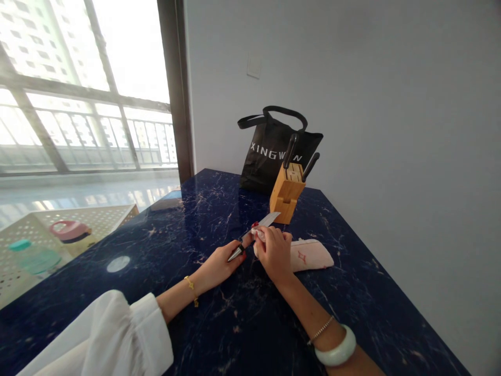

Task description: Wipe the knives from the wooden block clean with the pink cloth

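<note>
A kitchen knife points away from me, its blade angled up and to the right. My left hand is closed around its handle, whose metal end shows below the thumb. My right hand pinches a crumpled white cloth against the blade. Just beyond the blade tip stands a wooden knife block, with two dark-handled knives in it. Under and beside my right wrist lies a folded pale pink cloth with a red star-like mark.
A black tote bag with white lettering stands behind the block, near the wall. The table is dark blue with a marbled surface. At left, a perforated basket holds a teal-capped bottle and a pink-lidded container.
</note>
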Demonstrator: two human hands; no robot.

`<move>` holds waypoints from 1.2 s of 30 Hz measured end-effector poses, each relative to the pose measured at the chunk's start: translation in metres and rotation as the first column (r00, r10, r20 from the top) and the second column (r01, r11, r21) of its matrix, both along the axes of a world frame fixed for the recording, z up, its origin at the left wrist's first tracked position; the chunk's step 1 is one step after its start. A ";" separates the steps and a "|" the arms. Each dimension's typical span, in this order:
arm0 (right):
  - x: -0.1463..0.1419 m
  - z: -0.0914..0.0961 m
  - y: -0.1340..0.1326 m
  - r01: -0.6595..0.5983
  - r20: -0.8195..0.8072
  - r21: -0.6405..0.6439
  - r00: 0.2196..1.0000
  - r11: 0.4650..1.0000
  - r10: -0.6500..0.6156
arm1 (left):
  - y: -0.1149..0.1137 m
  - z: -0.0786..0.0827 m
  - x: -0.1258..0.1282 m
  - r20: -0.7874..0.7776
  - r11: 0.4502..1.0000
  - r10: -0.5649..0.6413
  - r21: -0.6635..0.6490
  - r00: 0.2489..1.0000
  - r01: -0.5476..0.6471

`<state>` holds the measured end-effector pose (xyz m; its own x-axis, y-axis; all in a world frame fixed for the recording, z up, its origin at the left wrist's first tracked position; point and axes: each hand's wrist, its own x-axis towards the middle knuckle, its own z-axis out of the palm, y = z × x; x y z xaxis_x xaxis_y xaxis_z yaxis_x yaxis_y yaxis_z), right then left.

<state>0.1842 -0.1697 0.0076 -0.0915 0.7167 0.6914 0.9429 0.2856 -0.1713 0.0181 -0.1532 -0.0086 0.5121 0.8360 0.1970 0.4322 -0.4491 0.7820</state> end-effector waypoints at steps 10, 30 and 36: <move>0.040 -0.009 0.021 0.265 -0.344 0.095 0.913 0.960 -0.218 | -0.004 0.007 -0.001 0.033 0.987 -0.098 -0.123 0.995 0.101; -0.014 0.005 -0.014 -0.189 0.151 -0.096 0.968 0.977 0.202 | 0.004 -0.004 0.000 0.061 0.986 -0.026 -0.164 0.998 0.036; -0.004 0.004 -0.007 -0.044 0.077 -0.035 0.996 0.998 0.047 | 0.002 -0.003 0.001 -0.013 0.991 -0.032 -0.127 0.999 0.030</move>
